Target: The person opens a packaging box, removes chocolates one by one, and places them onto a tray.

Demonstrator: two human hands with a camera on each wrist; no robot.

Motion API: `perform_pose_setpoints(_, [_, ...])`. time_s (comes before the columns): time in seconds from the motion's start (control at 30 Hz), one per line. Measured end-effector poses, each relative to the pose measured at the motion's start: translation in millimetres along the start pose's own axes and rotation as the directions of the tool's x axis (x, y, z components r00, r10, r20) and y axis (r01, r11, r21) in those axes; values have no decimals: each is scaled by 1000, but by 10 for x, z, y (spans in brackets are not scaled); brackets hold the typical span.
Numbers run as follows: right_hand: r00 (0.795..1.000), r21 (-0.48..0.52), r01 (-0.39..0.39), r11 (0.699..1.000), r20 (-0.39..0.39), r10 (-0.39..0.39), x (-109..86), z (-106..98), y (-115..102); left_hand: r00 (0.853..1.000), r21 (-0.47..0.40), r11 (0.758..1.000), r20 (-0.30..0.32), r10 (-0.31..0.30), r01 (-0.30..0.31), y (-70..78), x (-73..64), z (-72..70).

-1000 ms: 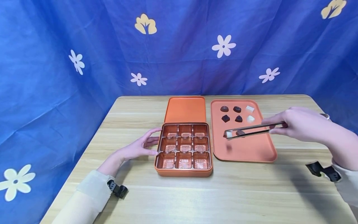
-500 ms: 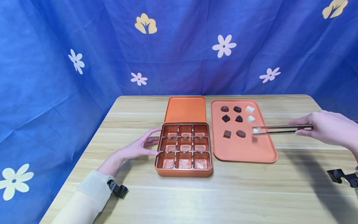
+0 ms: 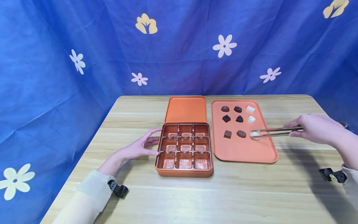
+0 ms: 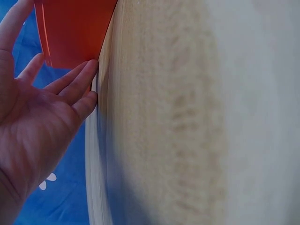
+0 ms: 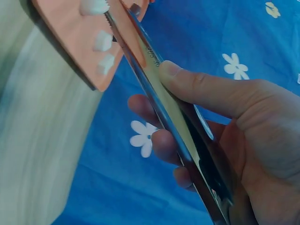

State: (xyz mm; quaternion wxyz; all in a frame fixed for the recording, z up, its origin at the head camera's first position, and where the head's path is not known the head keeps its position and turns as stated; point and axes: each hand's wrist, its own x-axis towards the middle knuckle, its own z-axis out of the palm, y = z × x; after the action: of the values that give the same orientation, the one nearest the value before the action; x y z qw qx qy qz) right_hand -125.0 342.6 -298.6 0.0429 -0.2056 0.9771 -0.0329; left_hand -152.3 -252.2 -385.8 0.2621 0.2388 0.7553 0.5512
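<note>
My right hand holds a pair of metal tongs, its thumb on one arm and fingers round the other. The tong tips are at a white chocolate on the right side of the pink tray; I cannot tell whether they still pinch it. Two more white chocolates and several dark ones, such as a square one, sit in rows on that tray. My left hand, thumb and fingers spread, touches the left side of an orange box with a brown compartment insert.
Behind the box lies its orange lid, open side up. Box, lid and tray share a light wooden table. A blue curtain with flowers hangs just behind the table's far edge.
The tongs carried the white chocolate rightward from over the left dark pieces to the tray's right side, then lowered it. The left hand and box stayed put.
</note>
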Motion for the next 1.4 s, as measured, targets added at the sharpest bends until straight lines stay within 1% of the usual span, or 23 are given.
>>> perform_pose_setpoints(0.07, [1000, 10, 7, 1000, -4, -7, 12, 30, 11, 1000, -2, 1000, 2, 2, -2, 4, 10, 4])
perform_pose_setpoints(0.2, [1000, 35, -6, 999, -15, 7, -6, 65, 40, 1000, -4, 1000, 4, 1, -1, 1, 23, 8])
perform_pose_setpoints(0.37, [994, 109, -105, 988, -15, 108, -114, 92, 75, 1000, 11, 1000, 1, 2, -2, -35, 25, -2])
perform_pose_setpoints(0.43, [988, 150, -139, 979, -43, 147, -171, 134, 100, 1000, 14, 1000, 3, 5, -5, -43, 29, -3])
perform_pose_setpoints(0.5, [981, 184, -149, 972, -99, 169, -222, 201, 138, 1000, 15, 1000, 6, 8, -8, -45, 36, -5])
perform_pose_setpoints(0.53, [975, 202, -155, 967, -127, 183, -243, 243, 161, 1000, 14, 1000, 5, 10, -10, -46, 42, -7])
perform_pose_setpoints(0.6, [958, 232, -142, 962, -210, 192, -271, 343, 216, 1000, 13, 1000, 2, 16, -16, -48, 56, -14])
perform_pose_setpoints(0.63, [947, 242, -146, 959, -246, 207, -282, 393, 248, 1000, 12, 1000, 1, 18, -18, -50, 63, -19])
perform_pose_setpoints(0.77, [896, 247, -124, 961, -387, 216, -264, 583, 394, 1000, 22, 1000, -8, 11, -11, -65, 68, -37])
perform_pose_setpoints(0.8, [883, 248, -121, 961, -416, 218, -252, 625, 431, 1000, 22, 1000, -6, 8, -8, -71, 65, -39])
perform_pose_setpoints(0.87, [861, 267, -127, 955, -448, 240, -218, 701, 498, 1000, 23, 1000, -5, 4, -3, -85, 56, -41])
perform_pose_setpoints(0.9, [853, 289, -142, 947, -450, 265, -201, 738, 526, 1000, 20, 1000, -3, 6, -6, -92, 53, -40])
perform_pose_setpoints(0.97, [843, 350, -165, 922, -436, 316, -164, 797, 576, 1000, 14, 1000, -5, 10, -10, -103, 47, -38])
perform_pose_setpoints(1.07, [840, 425, -218, 878, -377, 391, -114, 875, 621, 1000, 9, 1000, -4, 15, -15, -113, 42, -35])
perform_pose_setpoints(1.13, [843, 452, -249, 857, -334, 421, -79, 919, 634, 1000, 5, 1000, -3, 14, -14, -114, 37, -33])
perform_pose_setpoints(1.3, [845, 463, -326, 825, -248, 473, -12, 989, 632, 1000, -1, 1000, -4, 13, -13, -105, 29, -31])
perform_pose_setpoints(1.4, [842, 457, -356, 815, -220, 492, -4, 1014, 628, 1000, 3, 1000, 0, 16, -16, -101, 33, -32])
